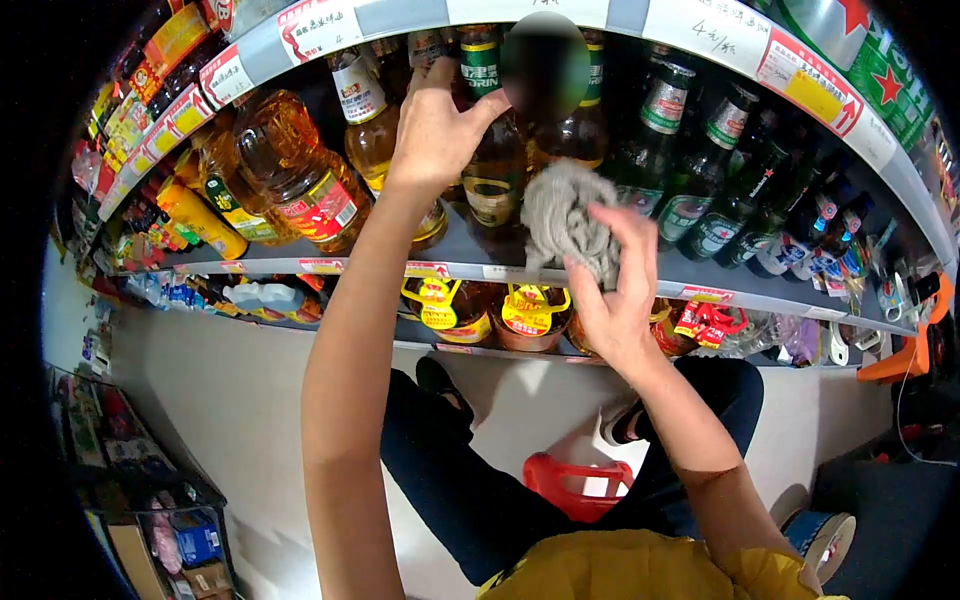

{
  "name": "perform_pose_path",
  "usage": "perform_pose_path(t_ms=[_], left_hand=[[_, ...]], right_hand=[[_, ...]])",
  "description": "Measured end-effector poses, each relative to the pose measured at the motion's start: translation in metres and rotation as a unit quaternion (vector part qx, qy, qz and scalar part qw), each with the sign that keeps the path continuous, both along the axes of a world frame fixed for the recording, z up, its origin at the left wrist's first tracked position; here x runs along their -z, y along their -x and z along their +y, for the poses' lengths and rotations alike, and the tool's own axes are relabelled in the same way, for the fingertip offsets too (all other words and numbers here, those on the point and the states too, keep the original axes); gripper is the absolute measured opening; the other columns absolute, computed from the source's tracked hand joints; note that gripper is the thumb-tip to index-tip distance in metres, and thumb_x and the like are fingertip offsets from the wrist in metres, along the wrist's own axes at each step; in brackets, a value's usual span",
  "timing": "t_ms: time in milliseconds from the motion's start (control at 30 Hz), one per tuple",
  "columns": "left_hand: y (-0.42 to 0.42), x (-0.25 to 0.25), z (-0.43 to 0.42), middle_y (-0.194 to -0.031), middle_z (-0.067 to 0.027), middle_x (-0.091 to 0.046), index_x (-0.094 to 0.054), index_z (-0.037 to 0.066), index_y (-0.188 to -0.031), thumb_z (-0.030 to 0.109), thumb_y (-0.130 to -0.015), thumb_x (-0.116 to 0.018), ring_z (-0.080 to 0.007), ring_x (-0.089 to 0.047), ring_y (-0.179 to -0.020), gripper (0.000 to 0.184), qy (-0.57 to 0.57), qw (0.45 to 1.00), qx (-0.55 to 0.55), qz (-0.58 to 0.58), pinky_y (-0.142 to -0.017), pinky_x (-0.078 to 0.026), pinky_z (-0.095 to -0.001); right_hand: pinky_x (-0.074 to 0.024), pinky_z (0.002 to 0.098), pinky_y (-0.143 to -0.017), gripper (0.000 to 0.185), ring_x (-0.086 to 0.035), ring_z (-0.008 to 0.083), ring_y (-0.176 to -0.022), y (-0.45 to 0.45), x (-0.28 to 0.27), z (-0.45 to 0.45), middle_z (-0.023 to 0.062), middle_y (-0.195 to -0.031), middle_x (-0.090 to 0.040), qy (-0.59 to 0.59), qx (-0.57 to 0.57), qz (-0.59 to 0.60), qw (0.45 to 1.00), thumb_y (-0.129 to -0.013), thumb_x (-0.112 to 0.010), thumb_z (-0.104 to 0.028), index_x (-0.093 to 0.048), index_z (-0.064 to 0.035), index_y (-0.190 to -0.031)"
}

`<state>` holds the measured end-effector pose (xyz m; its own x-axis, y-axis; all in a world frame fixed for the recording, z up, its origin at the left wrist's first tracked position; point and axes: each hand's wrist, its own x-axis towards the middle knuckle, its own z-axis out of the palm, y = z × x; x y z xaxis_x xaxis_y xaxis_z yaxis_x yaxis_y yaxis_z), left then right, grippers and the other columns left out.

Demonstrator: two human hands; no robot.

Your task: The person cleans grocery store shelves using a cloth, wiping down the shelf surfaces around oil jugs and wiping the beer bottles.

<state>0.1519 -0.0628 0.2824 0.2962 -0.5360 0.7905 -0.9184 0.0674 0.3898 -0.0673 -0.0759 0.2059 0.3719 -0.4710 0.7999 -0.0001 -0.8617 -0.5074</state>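
My left hand (440, 135) reaches onto the shelf among the beer bottles. Its thumb lies across the neck of a brown beer bottle (492, 165) with a green neck label, and the fingers go round its left side, partly hidden. In my right hand (620, 290) is a bunched grey cloth (568, 215), pinched between thumb and fingers in front of the shelf edge. Behind the cloth stands another brown bottle (575, 140), its upper part covered by a blurred dark disc. A bottle with a white neck label (358, 95) stands left of my left hand.
Green beer bottles (690, 205) line the shelf on the right. Large oil bottles (310, 185) stand on the left. Yellow-tagged jugs (532, 320) fill the lower shelf. A priced shelf edge (610, 12) hangs above. A red plastic stool (570, 485) is between my legs.
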Motion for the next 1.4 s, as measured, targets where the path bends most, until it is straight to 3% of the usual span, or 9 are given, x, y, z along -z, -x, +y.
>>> perform_pose_path(t_ms=[167,233,333,600,767,933,1067,1200,1400], left_hand=[[-0.002,-0.003,0.003,-0.095,-0.0269,-0.06,-0.049,-0.004,-0.107,0.039,-0.076,-0.065,-0.0429,-0.057,-0.09,0.054,-0.042,0.998,0.015,0.049,-0.079,-0.045,-0.0431],[-0.008,-0.004,0.004,-0.096,-0.0299,-0.059,-0.043,-0.005,-0.109,0.041,-0.081,-0.059,-0.0467,-0.054,-0.096,0.056,-0.085,0.99,0.066,0.087,-0.08,-0.044,-0.0456],[0.009,-0.019,0.014,-0.11,-0.0291,-0.055,-0.042,-0.003,-0.12,0.046,-0.084,-0.052,-0.04,-0.052,-0.106,0.061,-0.167,0.978,-0.001,0.125,-0.088,-0.04,-0.0378],[0.01,0.001,0.011,-0.091,-0.0312,-0.059,-0.044,-0.003,-0.112,0.047,-0.082,-0.055,-0.0463,-0.054,-0.094,0.06,-0.104,0.984,0.029,0.138,-0.078,-0.044,-0.0454],[0.012,0.042,0.014,-0.11,-0.0251,-0.054,-0.038,-0.003,-0.126,0.024,-0.091,-0.049,-0.0395,-0.052,-0.103,0.045,0.052,0.982,0.139,0.115,-0.087,-0.04,-0.0386],[0.036,0.076,0.033,-0.135,-0.0208,-0.037,-0.021,-0.002,-0.138,0.01,-0.081,-0.061,-0.0291,-0.04,-0.122,0.071,-0.009,0.969,0.092,0.231,-0.1,-0.031,-0.0335],[0.038,0.133,0.024,-0.142,-0.0205,-0.026,-0.017,-0.005,-0.138,0.005,-0.079,-0.061,-0.0275,-0.029,-0.13,0.075,0.046,0.976,0.073,0.2,-0.106,-0.022,-0.0344],[0.047,0.145,0.034,-0.144,-0.0148,-0.021,-0.012,-0.001,-0.14,-0.009,-0.08,-0.05,-0.0237,-0.024,-0.132,0.071,0.059,0.915,0.18,0.356,-0.108,-0.022,-0.0348],[0.048,0.146,0.04,-0.129,-0.0132,-0.041,-0.032,-0.002,-0.131,-0.01,-0.081,-0.042,-0.021,-0.042,-0.118,0.052,0.053,0.929,0.121,0.347,-0.101,-0.031,-0.0319]], right_hand=[[-0.0347,0.0402,-0.092,0.054,-0.042,0.0343,-0.107,-0.053,-0.031,-0.008,0.0165,-0.121,-0.042,0.17,0.069,-0.119,0.976,-0.059,-0.065,-0.004,-0.055,-0.0107,-0.112],[-0.0385,0.0432,-0.088,0.054,-0.042,0.0372,-0.105,-0.074,-0.021,-0.014,0.0174,-0.122,-0.039,0.174,0.04,-0.055,0.982,-0.059,-0.068,-0.003,-0.055,-0.0134,-0.11],[-0.0432,0.0438,-0.081,0.05,-0.046,0.0385,-0.095,-0.081,0.019,-0.022,0.0184,-0.118,-0.04,0.14,0.036,0.042,0.989,-0.059,-0.067,0.001,-0.056,-0.0139,-0.105],[-0.044,0.0393,-0.072,0.034,-0.049,0.0311,-0.087,-0.049,0.036,-0.001,0.0138,-0.099,-0.047,0.102,0.008,0.296,0.95,-0.062,-0.063,-0.005,-0.057,-0.0088,-0.095],[-0.0423,0.0397,-0.077,0.034,-0.047,0.0325,-0.092,-0.037,-0.009,0.003,0.0144,-0.099,-0.048,0.077,0.024,0.13,0.988,-0.062,-0.062,-0.008,-0.058,-0.0093,-0.096],[-0.0311,0.0442,-0.092,0.043,-0.041,0.0365,-0.104,-0.047,-0.076,-0.012,0.0148,-0.12,-0.047,0.237,0.142,-0.083,0.957,-0.061,-0.063,-0.009,-0.057,-0.009,-0.103],[-0.0403,0.0441,-0.088,0.044,-0.042,0.0399,-0.108,-0.083,-0.055,-0.034,0.0156,-0.129,-0.039,0.261,0.111,0.105,0.953,-0.067,-0.062,-0.011,-0.053,-0.0085,-0.11],[-0.0417,0.0488,-0.088,0.036,-0.04,0.0446,-0.108,-0.078,-0.025,-0.026,0.0164,-0.133,-0.034,0.219,0.044,0.079,0.971,-0.074,-0.057,-0.009,-0.051,-0.0056,-0.109],[-0.0411,0.0474,-0.089,0.041,-0.04,0.0445,-0.107,-0.062,0.011,-0.01,0.017,-0.13,-0.036,0.179,0.022,0.131,0.975,-0.068,-0.059,-0.004,-0.049,-0.0055,-0.108]])
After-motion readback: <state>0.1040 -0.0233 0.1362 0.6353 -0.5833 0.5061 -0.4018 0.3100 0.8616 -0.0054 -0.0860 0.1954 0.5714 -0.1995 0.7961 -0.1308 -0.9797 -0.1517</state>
